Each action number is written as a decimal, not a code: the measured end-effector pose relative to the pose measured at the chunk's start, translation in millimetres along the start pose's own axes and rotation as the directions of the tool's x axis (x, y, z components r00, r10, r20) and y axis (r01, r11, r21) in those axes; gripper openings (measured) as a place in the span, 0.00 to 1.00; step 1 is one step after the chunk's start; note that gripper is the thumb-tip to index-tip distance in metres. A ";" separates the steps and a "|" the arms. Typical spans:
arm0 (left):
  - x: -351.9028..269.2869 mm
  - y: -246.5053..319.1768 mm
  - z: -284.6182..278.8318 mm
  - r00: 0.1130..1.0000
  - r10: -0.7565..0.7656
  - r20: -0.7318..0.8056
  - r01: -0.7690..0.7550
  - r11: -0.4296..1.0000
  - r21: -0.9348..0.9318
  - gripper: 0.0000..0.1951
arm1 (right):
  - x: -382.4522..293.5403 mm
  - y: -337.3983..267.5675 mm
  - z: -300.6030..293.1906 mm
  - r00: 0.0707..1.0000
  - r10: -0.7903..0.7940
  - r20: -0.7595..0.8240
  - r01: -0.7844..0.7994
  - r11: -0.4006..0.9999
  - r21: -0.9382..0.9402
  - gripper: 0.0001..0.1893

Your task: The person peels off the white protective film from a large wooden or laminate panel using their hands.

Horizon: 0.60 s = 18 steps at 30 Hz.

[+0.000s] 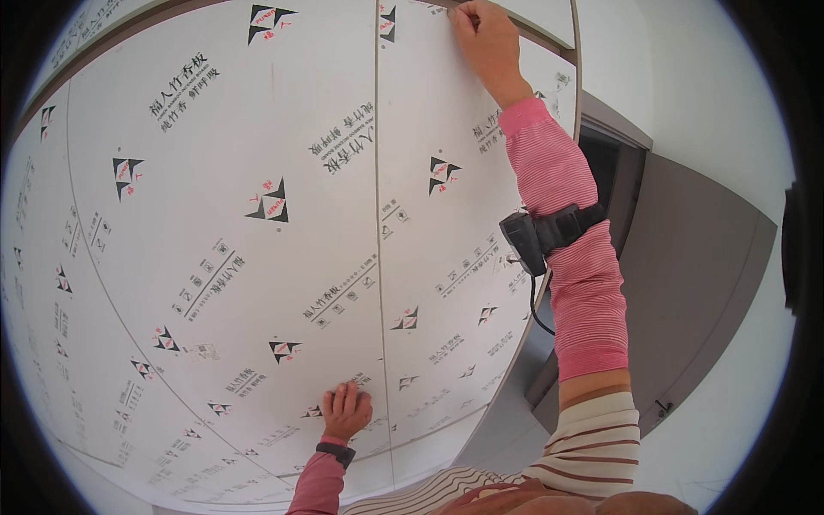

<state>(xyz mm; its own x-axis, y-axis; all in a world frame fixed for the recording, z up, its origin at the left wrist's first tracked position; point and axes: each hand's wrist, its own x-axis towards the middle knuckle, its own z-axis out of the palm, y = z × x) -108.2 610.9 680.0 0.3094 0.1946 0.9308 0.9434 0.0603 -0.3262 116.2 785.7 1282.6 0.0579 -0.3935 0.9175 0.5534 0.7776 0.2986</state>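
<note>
Tall white cabinet doors (pixel 270 277) stand before me, covered in protective film with repeated printed logos and writing. My right hand (pixel 489 48) is raised to the top of the narrower right-hand door (pixel 418 257). Its fingers are curled, and the fingertips meet the door's upper edge; whether they pinch the film there is too small to tell. Lower down, my left hand (pixel 347 409) rests against the wider door, just left of the vertical gap (pixel 381 277) between the two. Nothing shows in that hand, and its fingers are slightly bent.
A black device on a strap (pixel 547 235) circles my right forearm, with a cable hanging from it. To the right, a grey-brown door (pixel 702 257) with a handle (pixel 663 407) stands ajar beside a white wall (pixel 702 77). Upper cabinet panels (pixel 541 16) sit above the doors.
</note>
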 end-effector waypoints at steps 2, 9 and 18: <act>1.3 0.2 -0.8 1.000 -0.006 0.004 0.006 1.000 0.009 0.04 | 0.4 -1.0 1.7 0.998 -0.069 -0.009 0.069 0.996 -0.048 0.07; 5.3 0.3 -4.7 0.999 -0.023 0.037 0.022 0.999 0.030 0.02 | -0.5 -3.8 -20.3 0.986 -0.044 0.160 0.024 0.992 0.125 0.06; 0.4 1.4 -1.5 0.999 -0.011 0.039 0.010 0.999 0.031 0.04 | -1.3 -2.6 -30.1 0.978 -0.037 0.208 -0.027 0.954 0.299 0.07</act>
<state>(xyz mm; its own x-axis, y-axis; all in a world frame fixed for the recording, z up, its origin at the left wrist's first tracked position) -106.5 609.7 680.1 0.2940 0.2323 0.9272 0.9423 0.0923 -0.3219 139.7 769.5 1272.7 -0.1363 -0.3115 0.9404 0.2780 0.8991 0.3381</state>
